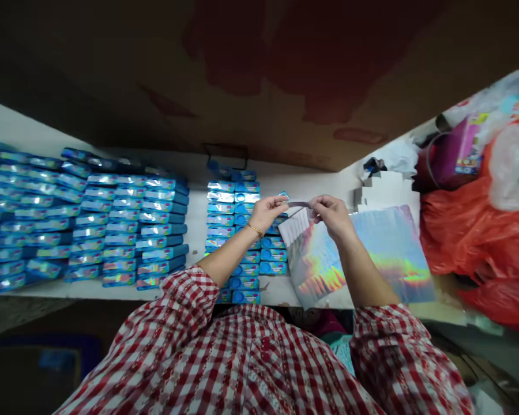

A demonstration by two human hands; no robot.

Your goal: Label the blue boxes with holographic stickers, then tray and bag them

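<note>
My left hand and my right hand are raised together over the white table, both pinching a narrow silvery strip between their fingertips. A white sheet with cut strips hangs just below the strip. Under my right forearm lies a large holographic foil sheet. Left of my left hand stands a stack of blue boxes. A thin bracelet sits on my left wrist.
Many blue boxes in rows cover the table's left side. Red plastic bags and a pink box are piled at the right. Crumpled white paper and card scraps lie beyond the foil sheet.
</note>
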